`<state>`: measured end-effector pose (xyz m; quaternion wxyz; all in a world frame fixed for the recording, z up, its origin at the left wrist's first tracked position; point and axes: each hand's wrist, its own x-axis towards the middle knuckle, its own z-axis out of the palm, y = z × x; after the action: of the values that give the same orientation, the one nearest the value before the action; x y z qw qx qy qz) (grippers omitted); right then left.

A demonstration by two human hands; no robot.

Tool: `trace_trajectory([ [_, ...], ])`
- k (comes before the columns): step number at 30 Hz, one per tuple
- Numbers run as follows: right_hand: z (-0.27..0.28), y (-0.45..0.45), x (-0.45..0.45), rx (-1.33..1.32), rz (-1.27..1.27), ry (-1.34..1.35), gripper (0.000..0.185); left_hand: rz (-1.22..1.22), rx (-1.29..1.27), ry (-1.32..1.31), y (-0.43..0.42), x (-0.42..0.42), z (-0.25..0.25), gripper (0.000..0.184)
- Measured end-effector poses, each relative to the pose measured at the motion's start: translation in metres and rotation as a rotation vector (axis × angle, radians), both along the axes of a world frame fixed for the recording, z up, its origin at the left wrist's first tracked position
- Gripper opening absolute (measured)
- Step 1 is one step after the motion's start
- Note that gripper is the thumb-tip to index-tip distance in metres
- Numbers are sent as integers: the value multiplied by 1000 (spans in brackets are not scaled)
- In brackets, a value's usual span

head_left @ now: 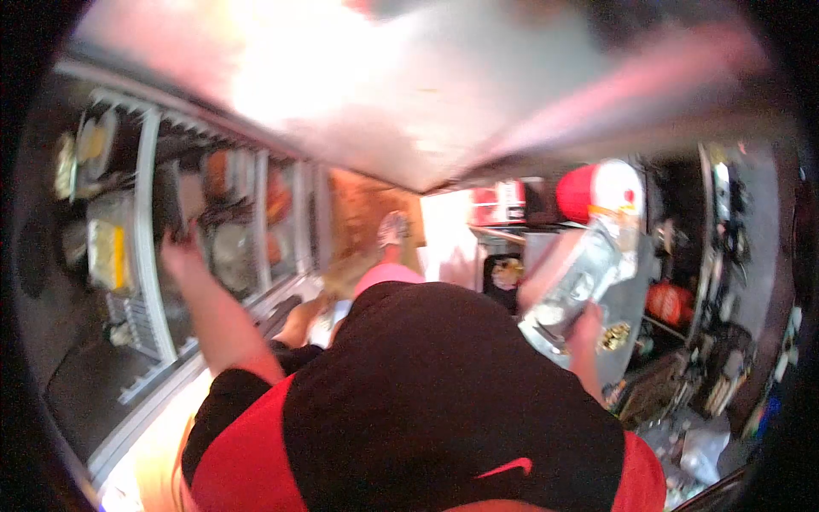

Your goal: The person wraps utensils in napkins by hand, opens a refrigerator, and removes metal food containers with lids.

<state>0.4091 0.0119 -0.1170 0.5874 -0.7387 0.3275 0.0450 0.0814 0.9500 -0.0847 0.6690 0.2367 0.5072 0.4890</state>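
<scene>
On the left, my left hand [177, 253] reaches into a rack with pale rails [147, 230]. Its fingers look spread, with nothing visible in them, though blur softens them. Dark items and a clear bag-like bundle [232, 247] are close by. My right hand [585, 328], on the right, grips the lower edge of a shiny, see-through container [584, 277]. That container is tilted and smeared by motion, so its contents cannot be made out. It is held over a grey surface [627, 294] bearing a small heap of yellowish pieces [614, 335].
A red and white cylinder [597, 192] and a red box [499, 203] stand beyond my right hand. A large pale panel [367, 94] spans the top. Below it are a brown floor [354, 200] and a shoe [393, 229]. Clutter and a plastic bag [705, 452] lie lower right.
</scene>
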Motion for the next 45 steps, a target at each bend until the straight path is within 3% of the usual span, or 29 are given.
trace_trajectory([
  [1,4,-5,-1,-68,130,34,34,8,46,13,-28,9,9,47],
  [2,-1,4,-3,89,9,-70,30,82,7,-63,-76,38,43,48],
  [3,1,8,-3,109,-19,-40,29,82,58,35,-86,40,37,50],
  [7,-67,-15,-1,-17,34,-116,41,18,31,2,-144,53,30,50],
  [9,-71,-12,-1,10,52,-114,45,-40,36,-5,-178,59,25,50],
  [10,-55,3,-2,88,23,-141,45,-89,62,-9,-194,61,24,49],
  [14,3,22,-6,-133,99,-1,43,-206,12,-17,-266,65,25,46],
  [15,5,22,-6,-49,100,-25,42,-206,-99,-70,-281,60,22,42],
  [17,7,17,-7,-126,187,-58,44,-322,-85,-95,-277,31,-33,40],
  [19,0,12,1,-106,233,-80,45,-218,-307,-126,-347,42,-5,34],
  [21,-6,7,8,-117,284,-116,45,-490,-222,-213,-357,14,-44,34],
  [23,-2,1,17,-89,295,-99,45,-540,2,-121,-409,18,-43,37],
  [27,38,3,18,-125,375,-163,45,-640,-163,-180,-479,14,-4,32],
  [28,37,-1,21,-104,385,-177,46,-697,-137,-209,-501,16,18,30],
  [29,-9,-10,39,-320,416,-223,45,-752,-111,-233,-514,16,31,28],
  [30,-17,-12,45,-173,392,-184,44,-783,-91,-202,-515,11,28,29],
  [32,-13,-17,50,-152,421,-79,44,-823,-52,-121,-512,-10,18,31],
  [35,20,-10,41,-52,418,-21,44,-981,35,-15,-517,-23,42,38],
  [37,8,-14,45,-117,451,-160,42,-1096,31,-2,-516,-24,59,38],
  [44,3,-26,49,-327,569,-132,48,-1394,118,130,-513,10,102,45],
  [45,22,-26,43,-512,628,-126,49,-1419,146,138,-512,20,103,47],
])
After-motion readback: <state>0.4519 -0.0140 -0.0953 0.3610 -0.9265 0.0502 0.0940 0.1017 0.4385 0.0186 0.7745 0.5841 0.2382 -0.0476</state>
